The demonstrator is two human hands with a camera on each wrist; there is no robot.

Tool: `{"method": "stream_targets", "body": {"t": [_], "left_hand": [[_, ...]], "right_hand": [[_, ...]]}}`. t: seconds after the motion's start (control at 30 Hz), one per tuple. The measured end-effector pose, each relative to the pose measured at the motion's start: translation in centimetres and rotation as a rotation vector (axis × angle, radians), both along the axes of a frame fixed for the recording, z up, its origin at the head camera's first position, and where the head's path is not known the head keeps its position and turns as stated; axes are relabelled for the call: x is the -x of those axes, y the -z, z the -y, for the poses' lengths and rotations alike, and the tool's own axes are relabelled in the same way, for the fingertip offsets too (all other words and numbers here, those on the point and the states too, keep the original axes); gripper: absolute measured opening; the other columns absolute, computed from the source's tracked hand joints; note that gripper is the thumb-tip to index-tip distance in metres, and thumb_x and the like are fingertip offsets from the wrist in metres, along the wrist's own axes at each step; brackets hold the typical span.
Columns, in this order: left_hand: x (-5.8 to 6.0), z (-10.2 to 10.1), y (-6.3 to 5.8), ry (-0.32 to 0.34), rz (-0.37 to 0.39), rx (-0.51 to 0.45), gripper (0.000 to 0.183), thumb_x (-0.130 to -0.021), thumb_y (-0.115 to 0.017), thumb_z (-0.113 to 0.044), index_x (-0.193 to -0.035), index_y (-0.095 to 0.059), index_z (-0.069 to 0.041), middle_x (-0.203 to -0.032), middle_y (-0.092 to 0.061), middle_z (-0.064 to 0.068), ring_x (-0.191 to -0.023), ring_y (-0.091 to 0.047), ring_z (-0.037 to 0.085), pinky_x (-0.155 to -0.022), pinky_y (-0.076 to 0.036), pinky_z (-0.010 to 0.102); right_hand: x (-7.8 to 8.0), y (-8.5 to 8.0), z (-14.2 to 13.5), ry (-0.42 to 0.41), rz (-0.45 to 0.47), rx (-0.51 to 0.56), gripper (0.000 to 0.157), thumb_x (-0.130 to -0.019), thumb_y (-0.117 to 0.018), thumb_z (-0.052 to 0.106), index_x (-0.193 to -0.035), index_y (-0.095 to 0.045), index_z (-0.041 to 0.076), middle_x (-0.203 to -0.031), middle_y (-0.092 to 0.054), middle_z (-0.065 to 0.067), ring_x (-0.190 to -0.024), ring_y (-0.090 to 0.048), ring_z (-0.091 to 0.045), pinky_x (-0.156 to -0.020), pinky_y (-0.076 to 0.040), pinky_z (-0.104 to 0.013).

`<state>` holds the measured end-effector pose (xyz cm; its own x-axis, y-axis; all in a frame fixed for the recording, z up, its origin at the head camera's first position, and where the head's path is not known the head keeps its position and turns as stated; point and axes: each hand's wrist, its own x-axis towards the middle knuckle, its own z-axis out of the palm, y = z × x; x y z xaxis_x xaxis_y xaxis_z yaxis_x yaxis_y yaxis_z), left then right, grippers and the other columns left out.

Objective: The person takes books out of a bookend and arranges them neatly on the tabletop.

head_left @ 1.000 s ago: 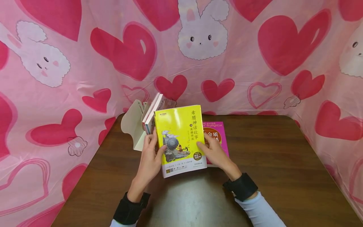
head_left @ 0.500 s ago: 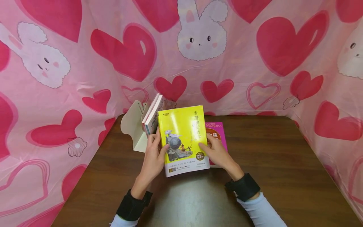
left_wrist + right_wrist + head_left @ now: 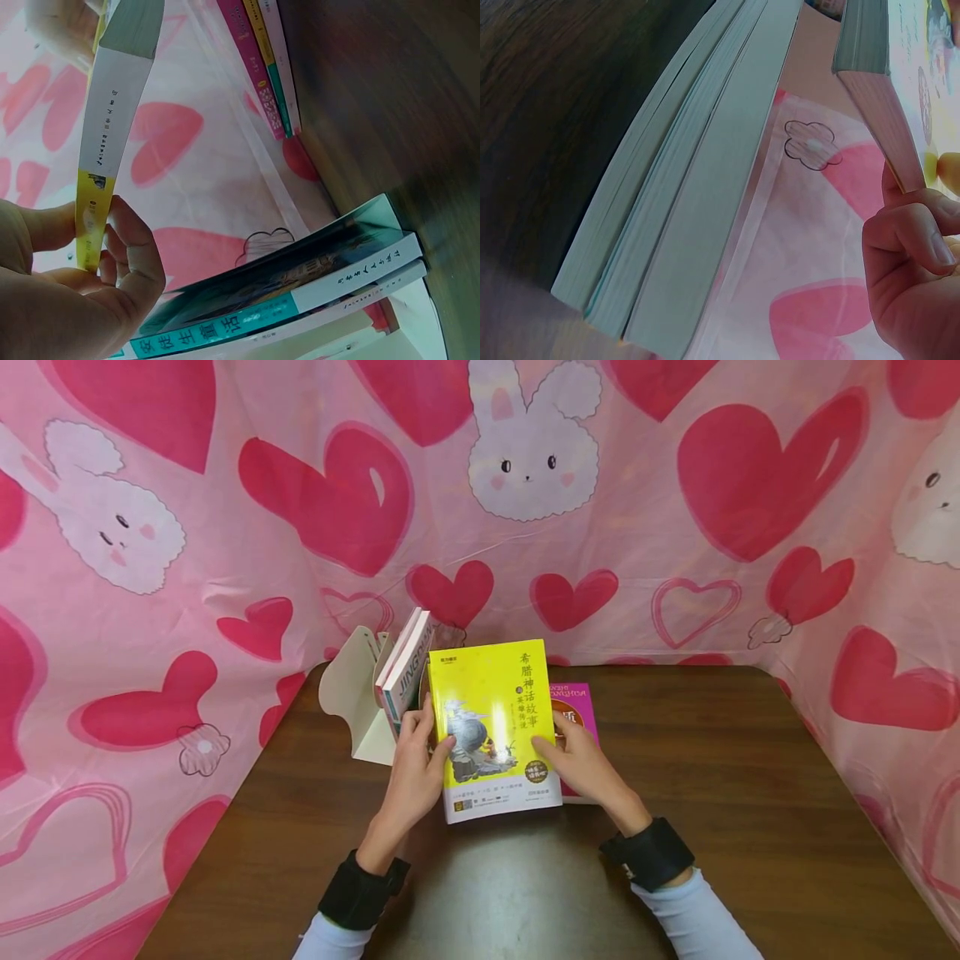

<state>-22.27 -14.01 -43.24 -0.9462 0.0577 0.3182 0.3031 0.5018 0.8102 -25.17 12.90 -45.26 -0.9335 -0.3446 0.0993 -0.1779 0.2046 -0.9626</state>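
A yellow book (image 3: 491, 693) with a white band along the bottom is held up over the table, its front cover facing the head view. My left hand (image 3: 414, 770) grips its spine side, thumb on the cover and fingers behind. On the opposite edge my right hand (image 3: 588, 766) pinches it the same way. The left wrist view shows the yellow and white spine (image 3: 112, 120) between thumb and fingers. Page edges of the held book (image 3: 881, 112) appear above my right hand in the right wrist view. Behind it, partly covered, lies a magenta book (image 3: 581, 697).
Left of the held book, a cream bookend (image 3: 348, 693) stands with white-edged books (image 3: 405, 672) leaning against it; one has a teal spine (image 3: 217, 326). The magenta book tops a small stack (image 3: 697, 165) on the brown wooden table (image 3: 750, 793). A pink heart-patterned cloth (image 3: 637, 527) hangs behind.
Both hands have carried the yellow book slightly to the right, uncovering more of the leaning books and covering more of the magenta one. The grip stays the same.
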Motion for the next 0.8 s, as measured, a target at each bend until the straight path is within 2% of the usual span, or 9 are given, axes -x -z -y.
{"method": "stream_targets", "body": {"t": [0.07, 0.2, 0.37, 0.6, 0.8], "left_hand": [[0.2, -0.1, 0.0, 0.0, -0.008, 0.008, 0.078, -0.103, -0.066, -0.004, -0.167, -0.021, -0.006, -0.13, -0.042, 0.014, -0.105, -0.049, 0.025, -0.074, -0.046, 0.027], [0.5, -0.3, 0.2, 0.013, -0.012, -0.012, 0.077, -0.103, -0.066, -0.003, -0.167, -0.022, -0.008, -0.13, -0.042, 0.014, -0.106, -0.049, 0.026, -0.072, -0.048, 0.028], [0.9, -0.7, 0.4, 0.026, -0.013, -0.025, 0.078, -0.103, -0.065, -0.005, -0.167, -0.021, -0.01, -0.131, -0.043, 0.014, -0.114, -0.048, 0.027, -0.073, -0.051, 0.028], [1.6, -1.0, 0.7, 0.025, -0.018, 0.01, 0.075, -0.103, -0.066, -0.005, -0.165, -0.023, -0.001, -0.133, -0.045, 0.016, -0.124, -0.044, 0.03, -0.078, -0.047, 0.03], [2.1, -1.4, 0.9, 0.026, -0.008, 0.018, 0.074, -0.104, -0.065, -0.007, -0.165, -0.024, -0.001, -0.133, -0.045, 0.015, -0.119, -0.047, 0.028, -0.08, -0.045, 0.032]], "right_hand": [[0.0, 0.0, -0.1, 0.002, 0.005, -0.002, 0.053, -0.104, -0.068, 0.024, -0.152, -0.048, 0.011, -0.12, -0.071, -0.011, -0.096, -0.076, -0.026, -0.082, -0.062, -0.043], [0.1, 0.0, -0.3, 0.018, -0.008, -0.018, 0.053, -0.104, -0.068, 0.024, -0.152, -0.048, 0.01, -0.12, -0.072, -0.011, -0.095, -0.076, -0.025, -0.082, -0.063, -0.042], [0.2, 0.0, -0.6, 0.03, -0.025, -0.029, 0.053, -0.104, -0.068, 0.024, -0.151, -0.048, 0.01, -0.119, -0.072, -0.011, -0.095, -0.076, -0.025, -0.081, -0.063, -0.042], [0.3, 0.2, -1.0, 0.05, -0.023, -0.049, 0.054, -0.103, -0.069, 0.023, -0.15, -0.048, 0.009, -0.119, -0.072, -0.012, -0.094, -0.076, -0.025, -0.08, -0.063, -0.042], [0.4, 0.1, -1.3, 0.054, -0.021, -0.054, 0.052, -0.103, -0.069, 0.021, -0.149, -0.048, 0.01, -0.119, -0.072, -0.011, -0.094, -0.076, -0.025, -0.08, -0.063, -0.042]]}}
